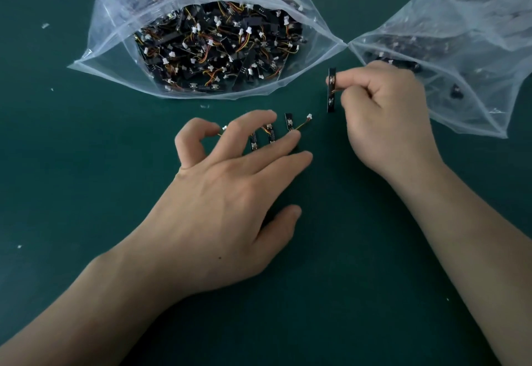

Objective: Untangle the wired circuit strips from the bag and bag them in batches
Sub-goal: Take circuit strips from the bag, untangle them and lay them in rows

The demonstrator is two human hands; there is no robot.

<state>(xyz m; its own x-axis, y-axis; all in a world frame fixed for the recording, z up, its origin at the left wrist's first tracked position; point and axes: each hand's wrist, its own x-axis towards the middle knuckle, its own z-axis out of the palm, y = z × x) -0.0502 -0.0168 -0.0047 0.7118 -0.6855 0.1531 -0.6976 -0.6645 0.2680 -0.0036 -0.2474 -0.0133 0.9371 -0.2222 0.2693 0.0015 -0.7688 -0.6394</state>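
A clear plastic bag (115, 37) lies open at the top centre, full of tangled black circuit strips (218, 49) with orange and yellow wires and white plugs. My right hand (385, 118) pinches one black strip (331, 90) upright just above the mat, right of the big bag's mouth. My left hand (230, 175) rests flat with spread, straight fingers over a few loose strips (288, 121) lying on the mat in front of the bag. The fingers partly hide these strips.
A second clear bag (475, 34) lies at the upper right with a few dark strips inside. Everything sits on a dark green mat (86, 193). Small white scraps (45, 25) dot its left side.
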